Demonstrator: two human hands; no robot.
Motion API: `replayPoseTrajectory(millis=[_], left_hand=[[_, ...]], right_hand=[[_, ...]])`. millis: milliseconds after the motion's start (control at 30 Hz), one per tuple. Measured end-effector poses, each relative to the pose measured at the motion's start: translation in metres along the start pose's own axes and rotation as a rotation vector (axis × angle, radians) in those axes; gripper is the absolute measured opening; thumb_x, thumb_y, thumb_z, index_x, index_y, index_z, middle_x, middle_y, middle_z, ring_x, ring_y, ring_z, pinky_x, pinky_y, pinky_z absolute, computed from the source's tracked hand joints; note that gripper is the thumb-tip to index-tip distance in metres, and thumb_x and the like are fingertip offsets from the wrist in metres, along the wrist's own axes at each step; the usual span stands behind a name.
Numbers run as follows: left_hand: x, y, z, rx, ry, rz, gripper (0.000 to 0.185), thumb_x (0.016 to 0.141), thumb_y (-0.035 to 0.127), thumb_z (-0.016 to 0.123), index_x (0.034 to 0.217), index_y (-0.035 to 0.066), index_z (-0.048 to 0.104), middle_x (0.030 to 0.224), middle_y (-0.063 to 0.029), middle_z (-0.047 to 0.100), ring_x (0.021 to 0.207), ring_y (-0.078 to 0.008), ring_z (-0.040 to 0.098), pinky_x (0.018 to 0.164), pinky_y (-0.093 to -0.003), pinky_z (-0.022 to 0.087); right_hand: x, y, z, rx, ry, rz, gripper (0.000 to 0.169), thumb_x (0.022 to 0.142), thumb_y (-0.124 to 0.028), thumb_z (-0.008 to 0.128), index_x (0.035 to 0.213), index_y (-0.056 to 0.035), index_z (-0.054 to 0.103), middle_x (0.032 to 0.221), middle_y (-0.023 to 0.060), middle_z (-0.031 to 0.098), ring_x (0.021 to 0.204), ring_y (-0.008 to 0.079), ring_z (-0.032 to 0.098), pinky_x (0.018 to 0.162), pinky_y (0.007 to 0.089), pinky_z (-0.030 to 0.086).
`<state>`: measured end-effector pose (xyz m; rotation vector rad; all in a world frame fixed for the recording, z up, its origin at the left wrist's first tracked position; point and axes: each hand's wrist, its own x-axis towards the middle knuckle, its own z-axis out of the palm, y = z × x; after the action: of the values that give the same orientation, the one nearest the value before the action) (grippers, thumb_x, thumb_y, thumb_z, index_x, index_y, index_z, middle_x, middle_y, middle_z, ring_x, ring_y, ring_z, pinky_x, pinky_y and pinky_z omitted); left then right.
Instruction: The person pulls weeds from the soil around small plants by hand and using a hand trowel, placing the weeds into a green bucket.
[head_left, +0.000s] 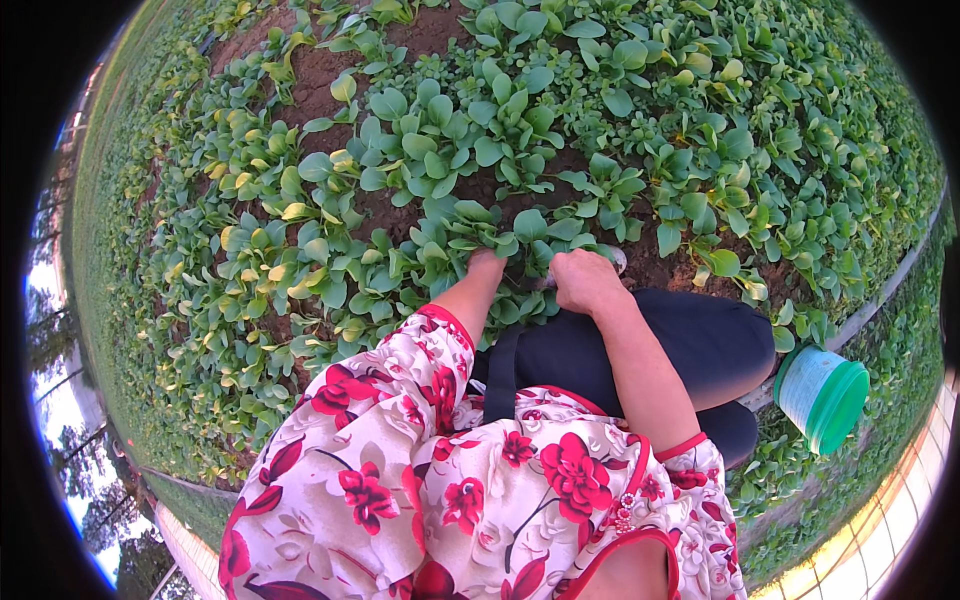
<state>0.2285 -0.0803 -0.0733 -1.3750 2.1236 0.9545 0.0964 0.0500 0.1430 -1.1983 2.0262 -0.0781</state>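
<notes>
Leafy green plants (442, 142) grow from brown soil in front of me. My left hand (487, 262) reaches in among the leaves, its fingers hidden under them, so what it touches cannot be seen. Just to the right, my right hand (583, 279) is closed in a fist, back of the hand upward. A thin tool, partly hidden, shows on both sides of this fist; its pale rounded end (619, 259) sticks out beyond the knuckles. Low leaves lie between the two hands, close above my dark-clad knee.
A green and white plastic bucket (810, 397) stands right of my knees, by a pale narrow bed edge (855, 322). Dense plants, some with yellow leaves (296, 210), spread on all sides. Bare soil (319, 79) shows between them at the upper left.
</notes>
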Motion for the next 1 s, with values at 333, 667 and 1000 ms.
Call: replayPoseTrajectory(millis=[333, 667, 1000], left_hand=[[0.007, -0.015, 0.002, -0.009, -0.018, -0.045, 0.041, 0.087, 0.032, 0.053, 0.112, 0.001, 0.060, 0.110, -0.0184, 0.063, 0.097, -0.0332, 0.063, 0.079, -0.0433, 0.050], [0.011, -0.023, 0.013, -0.002, -0.060, -0.036, 0.037, 0.086, 0.028, 0.053, 0.110, 0.001, 0.061, 0.108, -0.0173, 0.064, 0.094, -0.0322, 0.063, 0.075, -0.0431, 0.050], [0.049, -0.052, 0.000, -0.490, -0.378, -0.107, 0.033, 0.084, 0.023, 0.058, 0.108, 0.000, 0.061, 0.103, -0.0146, 0.064, 0.087, -0.0281, 0.063, 0.070, -0.0412, 0.050]], right_hand=[[-0.005, -0.002, 0.002, -0.015, 0.034, -0.013, 0.018, 0.066, -0.003, 0.060, 0.082, -0.0003, 0.068, 0.085, 0.0212, 0.068, 0.085, 0.0357, 0.066, 0.075, 0.0427, 0.054], [-0.013, -0.004, -0.007, 0.007, 0.072, -0.015, 0.019, 0.064, -0.002, 0.061, 0.082, -0.0008, 0.068, 0.086, 0.0207, 0.068, 0.086, 0.0345, 0.067, 0.072, 0.0420, 0.054], [-0.155, 0.007, -0.152, 0.009, 0.815, 0.057, 0.016, 0.070, -0.005, 0.061, 0.083, -0.0084, 0.070, 0.065, 0.0112, 0.064, 0.066, 0.0304, 0.065, 0.063, 0.0401, 0.053]])
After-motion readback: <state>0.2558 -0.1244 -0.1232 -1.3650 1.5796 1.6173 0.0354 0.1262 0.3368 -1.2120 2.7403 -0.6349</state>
